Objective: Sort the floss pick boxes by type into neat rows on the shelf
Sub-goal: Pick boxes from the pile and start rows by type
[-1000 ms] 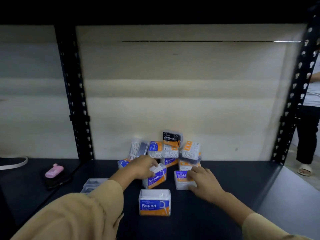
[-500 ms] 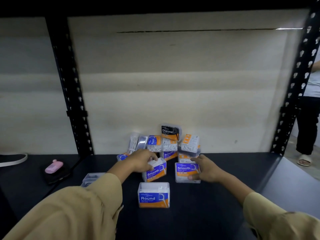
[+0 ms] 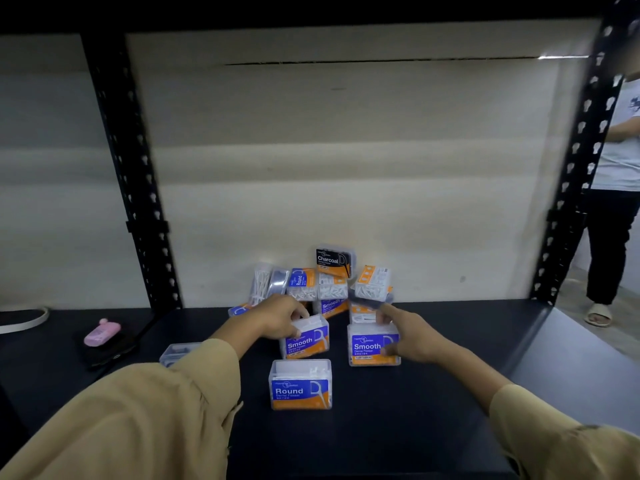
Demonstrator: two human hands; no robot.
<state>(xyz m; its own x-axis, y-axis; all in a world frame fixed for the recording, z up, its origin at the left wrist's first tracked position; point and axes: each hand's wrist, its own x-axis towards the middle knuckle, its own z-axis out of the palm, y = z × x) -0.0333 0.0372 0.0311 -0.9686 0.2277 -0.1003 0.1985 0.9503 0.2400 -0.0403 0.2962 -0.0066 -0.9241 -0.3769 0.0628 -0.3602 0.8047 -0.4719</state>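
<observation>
Head view | left hand [image 3: 277, 315] fingers [image 3: 299, 311] grip tilted clear-plastic left Smooth box [image 3: 306, 342] | right hand [image 3: 412, 337] fingers [image 3: 389, 349] pinch upright right Smooth box [image 3: 369, 348]

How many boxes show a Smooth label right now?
3. Left Smooth box, gripped by left hand; right Smooth box, upright, held by right hand; tilted Smooth box in the pile. Turned boxes may hide more.

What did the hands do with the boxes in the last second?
The right hand stood the right Smooth box upright, label facing front, and holds its side. The left hand still grips the tilted left Smooth box. The Round box in front and the pile behind stayed put.
</observation>
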